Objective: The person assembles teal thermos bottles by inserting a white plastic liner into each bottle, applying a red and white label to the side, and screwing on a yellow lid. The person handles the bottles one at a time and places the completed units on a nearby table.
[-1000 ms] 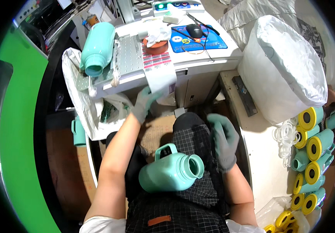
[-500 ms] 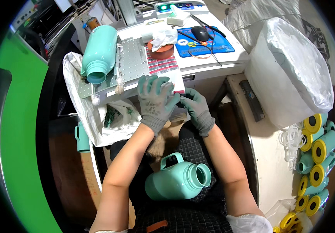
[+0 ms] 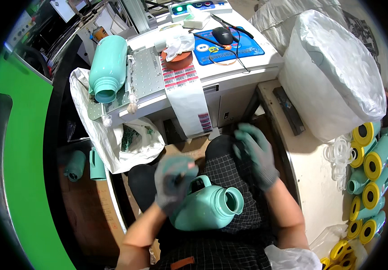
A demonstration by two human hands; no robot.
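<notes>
A mint-green thermos jug body (image 3: 205, 210) lies across my lap, its round mouth toward the right and its handle up. My left hand (image 3: 174, 180), in a grey and green glove, is beside the handle, over the jug's left end. Motion smears its fingers, so I cannot tell whether they touch the jug or hold anything. My right hand (image 3: 258, 155), gloved alike, hovers above my right thigh with fingers apart and nothing visible in it. A strip of red-and-white labels (image 3: 186, 105) hangs over the table's front edge.
A second mint jug body (image 3: 108, 67) lies on the perforated metal plate (image 3: 147, 74). Behind the strip are a brown roll (image 3: 177, 61) and a blue mat (image 3: 250, 51). A white sack (image 3: 329, 76) stands right, near yellow-ended jugs (image 3: 372, 165). A white bag (image 3: 135, 157) hangs left.
Both hands have left the label strip and come back toward my lap, the left to the jug, the right over my thigh. The strip now hangs lower, its end uncovered. The view has shifted slightly.
</notes>
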